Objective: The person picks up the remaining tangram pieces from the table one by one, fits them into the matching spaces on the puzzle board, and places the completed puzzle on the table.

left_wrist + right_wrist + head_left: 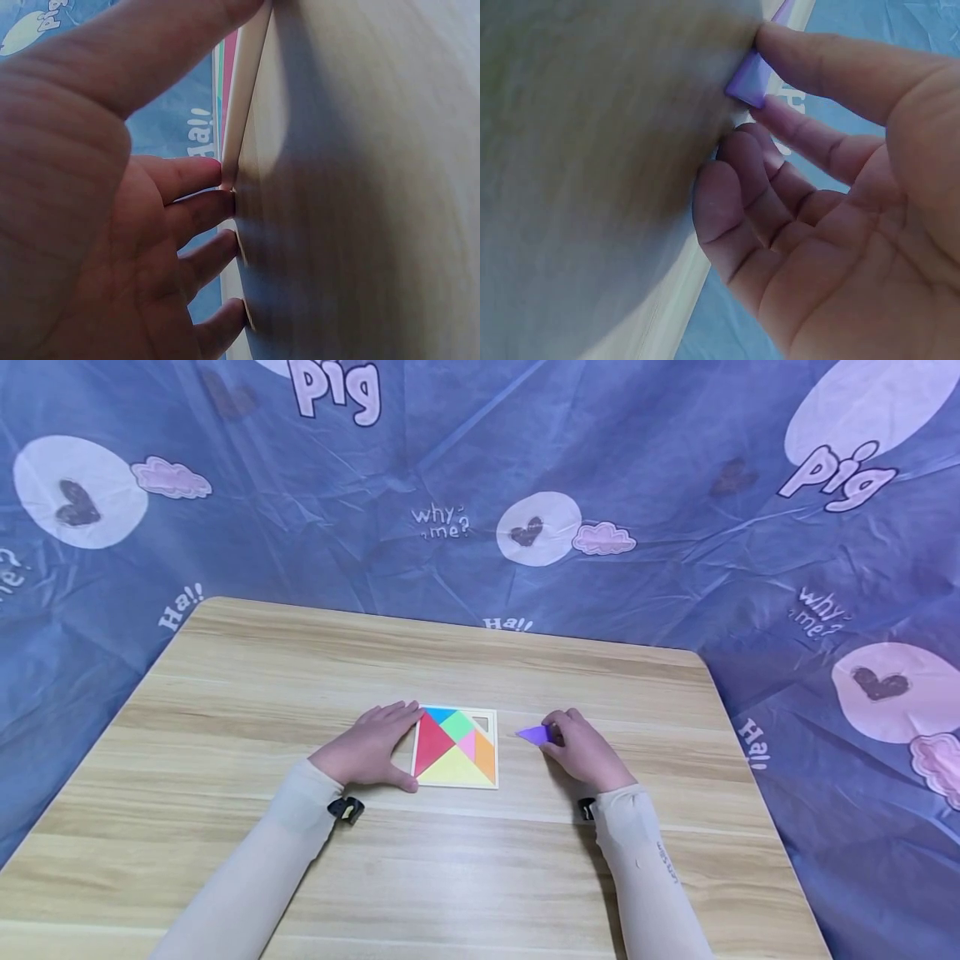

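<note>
A square tangram puzzle board [456,787] lies on the table, with a red triangle [432,746], a yellow triangle [457,768], a green square [457,726] and blue, pink and orange pieces set in it. Its upper right corner shows bare tray. My left hand [375,746] spreads along the board's left side, thumb by the lower corner and fingertips by the upper one. In the left wrist view the fingers are nearly straight against the rim [247,82]. To the board's right, my right hand [583,750] pinches a purple triangle [534,735] between thumb and index finger, its tip pointing toward the board.
The pale wood table [450,877] extends around the board on all sides. Behind it and along its sides hangs a blue printed cloth [375,560]. Dark wrist mounts [346,811] sit at both cuffs.
</note>
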Motion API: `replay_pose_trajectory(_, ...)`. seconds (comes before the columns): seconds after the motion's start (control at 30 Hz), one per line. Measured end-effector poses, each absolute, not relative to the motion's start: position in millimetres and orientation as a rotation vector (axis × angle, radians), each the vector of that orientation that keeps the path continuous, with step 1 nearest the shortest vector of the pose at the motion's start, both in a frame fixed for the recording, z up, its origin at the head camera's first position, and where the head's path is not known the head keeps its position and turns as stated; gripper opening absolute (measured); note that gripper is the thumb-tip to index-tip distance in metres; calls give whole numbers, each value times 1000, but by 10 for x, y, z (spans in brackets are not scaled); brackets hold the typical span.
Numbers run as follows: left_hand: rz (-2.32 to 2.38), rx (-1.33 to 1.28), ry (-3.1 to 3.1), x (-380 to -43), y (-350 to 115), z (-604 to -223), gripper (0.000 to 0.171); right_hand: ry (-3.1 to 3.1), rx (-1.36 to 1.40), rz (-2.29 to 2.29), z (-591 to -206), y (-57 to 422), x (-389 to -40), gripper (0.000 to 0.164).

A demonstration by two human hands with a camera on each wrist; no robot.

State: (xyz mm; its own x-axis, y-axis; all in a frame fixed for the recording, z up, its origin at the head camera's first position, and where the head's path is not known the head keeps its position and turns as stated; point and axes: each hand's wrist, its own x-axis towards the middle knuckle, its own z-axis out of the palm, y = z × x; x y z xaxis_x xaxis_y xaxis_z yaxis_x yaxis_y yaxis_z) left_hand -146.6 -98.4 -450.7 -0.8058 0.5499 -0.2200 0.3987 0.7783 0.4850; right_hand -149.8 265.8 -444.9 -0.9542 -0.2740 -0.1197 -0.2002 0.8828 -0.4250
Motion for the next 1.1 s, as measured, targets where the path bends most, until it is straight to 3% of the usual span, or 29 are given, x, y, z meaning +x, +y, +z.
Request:
replay_pose_trajectory(0.8, 609, 726, 2620, -1463, -991, -4500, 121, 2900, -370, -937, -4422, 2621, -1511, 4)
replay_pose_trajectory(1.1, 613, 731, 2625, -1468, -989, -4509, 121, 2879, -264, -1181, -4373, 2568, -1492, 4)
